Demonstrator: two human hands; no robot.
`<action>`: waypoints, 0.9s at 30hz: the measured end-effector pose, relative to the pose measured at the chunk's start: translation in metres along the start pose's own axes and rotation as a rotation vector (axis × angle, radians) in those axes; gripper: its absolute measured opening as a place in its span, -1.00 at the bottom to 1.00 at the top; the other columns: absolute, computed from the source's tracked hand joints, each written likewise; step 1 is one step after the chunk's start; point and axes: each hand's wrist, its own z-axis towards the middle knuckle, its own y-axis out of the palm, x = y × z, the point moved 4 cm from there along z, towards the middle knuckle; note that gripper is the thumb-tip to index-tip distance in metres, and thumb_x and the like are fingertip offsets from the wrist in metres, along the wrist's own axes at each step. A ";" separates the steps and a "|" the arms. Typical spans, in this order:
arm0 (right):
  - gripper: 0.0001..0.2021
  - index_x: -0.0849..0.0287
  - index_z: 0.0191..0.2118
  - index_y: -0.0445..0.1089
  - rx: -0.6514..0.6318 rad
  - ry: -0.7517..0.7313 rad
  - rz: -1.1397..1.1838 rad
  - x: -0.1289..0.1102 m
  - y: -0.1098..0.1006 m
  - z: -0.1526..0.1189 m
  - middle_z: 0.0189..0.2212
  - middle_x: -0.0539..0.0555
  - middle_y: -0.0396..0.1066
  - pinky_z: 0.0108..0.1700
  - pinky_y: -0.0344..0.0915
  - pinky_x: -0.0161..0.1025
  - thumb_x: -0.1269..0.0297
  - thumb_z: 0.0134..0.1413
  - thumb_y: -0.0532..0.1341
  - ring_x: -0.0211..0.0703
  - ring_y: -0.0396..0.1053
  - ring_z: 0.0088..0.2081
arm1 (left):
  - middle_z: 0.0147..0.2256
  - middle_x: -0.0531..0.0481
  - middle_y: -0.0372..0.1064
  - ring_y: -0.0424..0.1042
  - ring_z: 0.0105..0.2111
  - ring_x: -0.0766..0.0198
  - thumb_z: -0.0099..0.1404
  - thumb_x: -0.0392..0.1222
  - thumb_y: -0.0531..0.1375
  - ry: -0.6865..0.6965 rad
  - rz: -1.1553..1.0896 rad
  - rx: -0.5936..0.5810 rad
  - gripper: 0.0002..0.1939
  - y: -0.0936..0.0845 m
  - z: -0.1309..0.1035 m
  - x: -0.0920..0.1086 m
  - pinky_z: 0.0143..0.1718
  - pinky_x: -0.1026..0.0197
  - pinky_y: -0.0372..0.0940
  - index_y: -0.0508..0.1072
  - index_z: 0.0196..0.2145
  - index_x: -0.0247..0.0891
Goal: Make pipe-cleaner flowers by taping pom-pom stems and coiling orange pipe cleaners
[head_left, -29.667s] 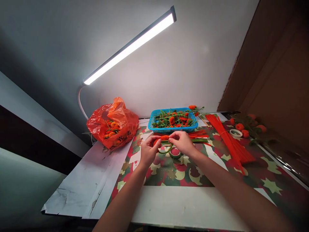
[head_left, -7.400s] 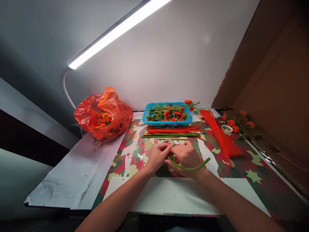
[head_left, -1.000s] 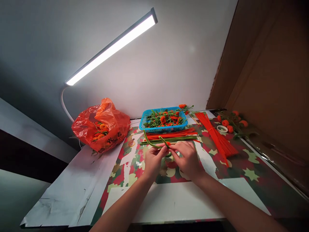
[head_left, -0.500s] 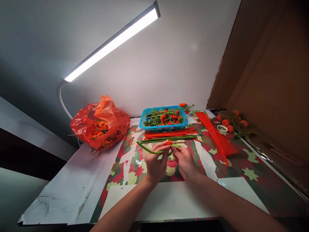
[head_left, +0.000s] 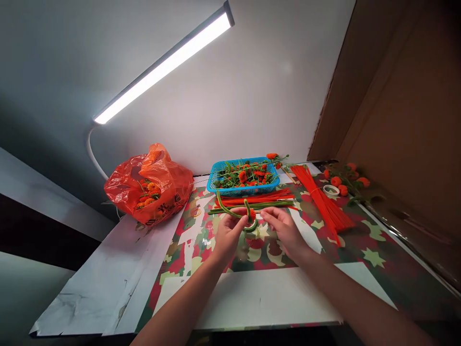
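My left hand (head_left: 230,233) is closed, pinching a green pipe cleaner (head_left: 224,205) together with a small orange-red fuzzy flower (head_left: 253,215). The green stem bends in a loop below the flower, and its two ends stick up, one long at the left and one short beside the flower. Just right of the flower is my right hand (head_left: 283,228), thumb and forefinger reaching toward it. I see nothing between those fingers, and they look slightly apart.
Behind my hands lie green pipe cleaners (head_left: 277,204) and red ones (head_left: 266,196). A blue basket (head_left: 245,191) holds fuzzy flowers. Left stands a red plastic bag (head_left: 173,187); right are a red bundle (head_left: 324,204), a tape roll (head_left: 331,190) and orange flowers (head_left: 336,181). A lamp (head_left: 165,67) hangs above.
My right hand has let go of the green pipe cleaner and moved a little to the right. The stem now curls in a loop with both ends pointing up.
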 end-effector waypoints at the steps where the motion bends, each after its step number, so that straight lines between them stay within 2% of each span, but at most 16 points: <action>1: -0.77 0.16 -0.30 0.45 0.033 -0.138 -0.116 -0.009 -0.003 0.000 -0.43 0.00 0.37 -0.44 0.20 -0.31 0.14 -0.06 0.29 -0.30 0.19 -0.50 | -0.34 -0.04 0.47 0.45 -0.39 0.31 0.14 -0.11 0.29 -0.045 -0.033 -0.014 -0.70 0.000 0.001 -0.002 -0.33 0.26 0.35 0.45 -0.19 -0.29; 3: -0.78 0.11 -0.19 0.46 -0.012 -0.356 -0.311 -0.023 -0.001 -0.003 -0.39 0.01 0.37 -0.40 0.22 -0.30 0.21 0.00 0.26 -0.28 0.22 -0.46 | -0.33 -0.01 0.44 0.42 -0.41 0.35 0.12 -0.10 0.30 -0.120 -0.078 -0.061 -0.65 0.000 0.001 -0.005 -0.36 0.30 0.33 0.42 -0.14 -0.26; 6: -0.91 0.11 -0.31 0.48 -0.118 -0.531 -0.469 -0.031 0.007 -0.008 -0.41 0.01 0.38 -0.35 0.24 -0.27 0.29 0.07 0.22 -0.23 0.28 -0.39 | -0.35 0.01 0.42 0.37 -0.47 0.40 0.12 -0.09 0.30 -0.202 -0.088 -0.151 -0.66 0.003 -0.001 -0.007 -0.41 0.33 0.30 0.43 -0.16 -0.25; 9: -0.89 0.14 -0.43 0.43 -0.086 -0.590 -0.520 -0.030 0.009 -0.011 -0.46 0.01 0.36 -0.33 0.24 -0.25 0.34 0.10 0.20 -0.21 0.30 -0.38 | -0.28 -0.04 0.44 0.39 -0.46 0.39 0.09 -0.08 0.33 -0.219 -0.086 -0.228 -0.65 0.007 -0.002 -0.005 -0.40 0.33 0.31 0.45 -0.18 -0.26; 11: -0.90 0.14 -0.43 0.43 -0.046 -0.611 -0.530 -0.028 0.008 -0.012 -0.46 0.01 0.38 -0.32 0.25 -0.25 0.36 0.09 0.21 -0.19 0.32 -0.37 | -0.23 -0.08 0.45 0.43 -0.37 0.33 0.08 -0.09 0.34 -0.212 -0.073 -0.258 -0.62 0.009 -0.003 -0.002 -0.32 0.29 0.34 0.45 -0.15 -0.25; 14: -0.91 0.11 -0.42 0.45 -0.028 -0.654 -0.553 -0.025 0.007 -0.015 -0.45 0.02 0.42 -0.29 0.26 -0.21 0.39 0.06 0.23 -0.16 0.33 -0.34 | -0.25 -0.09 0.46 0.45 -0.29 0.25 0.08 -0.08 0.33 -0.200 -0.032 -0.249 -0.64 0.010 -0.003 0.000 -0.26 0.23 0.37 0.45 -0.17 -0.26; 18: -0.86 0.07 -0.38 0.50 -0.149 -0.752 -0.651 -0.026 0.011 -0.020 -0.40 0.02 0.46 -0.19 0.24 -0.13 0.46 0.03 0.23 -0.14 0.34 -0.29 | -0.34 -0.06 0.45 0.46 -0.36 0.25 0.03 -0.07 0.36 -0.142 0.045 -0.232 -0.62 0.007 -0.003 0.001 -0.35 0.26 0.36 0.41 -0.23 -0.28; 20: -0.85 0.09 -0.40 0.50 -0.245 -0.715 -0.650 -0.028 0.012 -0.018 -0.43 0.02 0.45 -0.18 0.23 -0.13 0.47 0.01 0.21 -0.15 0.35 -0.30 | -0.40 -0.01 0.43 0.45 -0.39 0.27 0.04 -0.07 0.36 -0.105 0.078 -0.259 -0.64 0.004 -0.002 0.004 -0.39 0.29 0.32 0.38 -0.26 -0.27; 22: -0.88 0.13 -0.45 0.48 -0.310 -0.567 -0.552 -0.027 0.009 -0.013 -0.46 0.00 0.42 -0.23 0.25 -0.18 0.45 -0.02 0.21 -0.18 0.36 -0.34 | -0.44 0.02 0.41 0.43 -0.41 0.30 0.08 -0.08 0.34 -0.086 0.096 -0.323 -0.69 0.002 -0.002 0.007 -0.40 0.30 0.31 0.36 -0.29 -0.26; 25: -0.95 0.17 -0.47 0.42 -0.260 -0.261 -0.321 -0.020 0.001 -0.002 -0.48 0.00 0.41 -0.31 0.28 -0.23 0.34 -0.05 0.23 -0.21 0.35 -0.39 | -0.39 0.00 0.40 0.42 -0.40 0.32 0.17 -0.10 0.27 -0.071 0.097 -0.424 -0.78 0.001 -0.001 0.013 -0.34 0.29 0.32 0.38 -0.32 -0.27; 27: -0.89 0.15 -0.36 0.42 -0.215 -0.120 -0.198 -0.011 -0.001 0.003 -0.46 0.00 0.43 -0.33 0.29 -0.24 0.27 -0.07 0.26 -0.20 0.37 -0.39 | -0.36 -0.01 0.40 0.41 -0.40 0.34 0.22 -0.12 0.23 -0.074 0.091 -0.454 -0.82 0.001 0.000 0.014 -0.33 0.29 0.33 0.40 -0.30 -0.29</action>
